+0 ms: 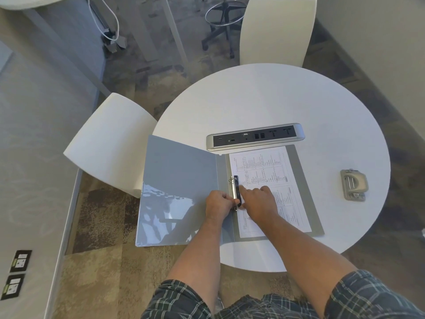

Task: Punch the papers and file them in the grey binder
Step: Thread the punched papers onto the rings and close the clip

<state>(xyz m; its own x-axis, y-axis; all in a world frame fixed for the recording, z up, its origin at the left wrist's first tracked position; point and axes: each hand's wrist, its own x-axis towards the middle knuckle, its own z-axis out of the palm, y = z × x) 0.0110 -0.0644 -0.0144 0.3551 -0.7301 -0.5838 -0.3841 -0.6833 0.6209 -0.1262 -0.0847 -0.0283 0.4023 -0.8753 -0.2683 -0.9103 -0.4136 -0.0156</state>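
Note:
The grey binder (179, 180) lies open on the round white table (276, 100), its left cover hanging past the table edge. Printed papers (264, 171) lie in its right half, beside the metal ring mechanism (235, 187). My left hand (218, 203) pinches the lower ring from the left side. My right hand (257, 201) rests on the papers, its fingertips pressed against the black clamp of the mechanism. The grey hole punch (353, 184) sits alone to the right, apart from both hands.
A silver power and socket strip (255, 137) lies just behind the binder. White chairs stand at the left (110, 143) and at the far side (278, 31) of the table. A rolling stool base (223, 21) stands on the carpet beyond.

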